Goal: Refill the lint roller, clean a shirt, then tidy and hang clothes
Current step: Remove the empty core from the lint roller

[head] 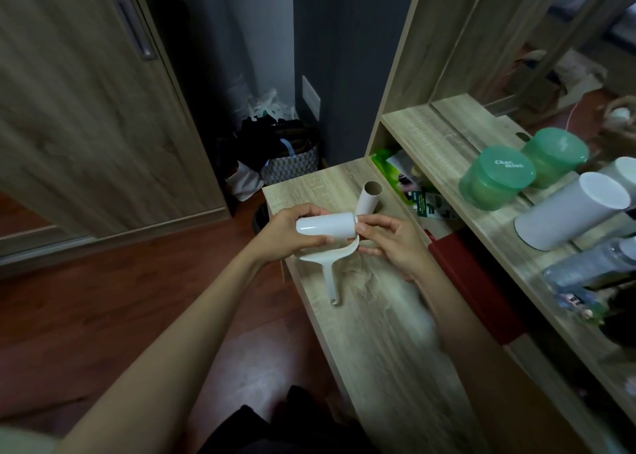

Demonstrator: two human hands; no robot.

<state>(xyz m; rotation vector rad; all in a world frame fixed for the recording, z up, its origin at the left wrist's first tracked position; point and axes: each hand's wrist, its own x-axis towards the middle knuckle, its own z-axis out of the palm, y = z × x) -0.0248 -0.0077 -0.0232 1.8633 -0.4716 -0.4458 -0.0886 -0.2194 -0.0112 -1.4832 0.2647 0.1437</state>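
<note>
At the far left stands 1 wardrobe door (pixel 86 109), with 1 patterned bag (pixel 289 164) on the floor past its edge.

The left hand (pixel 285 233) is curled round the left half of the refill roll (pixel 327 228), thumb on top and fingers underneath, holding it above the desk (pixel 371 333). The roll lies roughly level and sits on the roller frame (pixel 330 278), whose thin handle hangs down from it toward the desk top. The roll looks light and stiff, with a glossy outer wrap that is probably slick, so a grip round the middle suits it better than a pinch by the tips. Once the wrap is off the surface will be sticky, so it is better held by the ends. The frame is slim plastic and likely flexes at its curved arm — take it by the handle.

Behind the roll, 1 bare cardboard core (pixel 371 197) leans on the desk. It is light and easy to crush.

The right hand (pixel 395 243) pinches the roll's right end, where it meets the frame's arm, with the other fingers loosely bent.

The count is 1 frame, 1 fresh roll, 1 spent core and 2 hands. On the shelf at the right are 1 green tub (pixel 495 178) and 1 white canister (pixel 571 212) — each seems doubled by a mirror.
</note>
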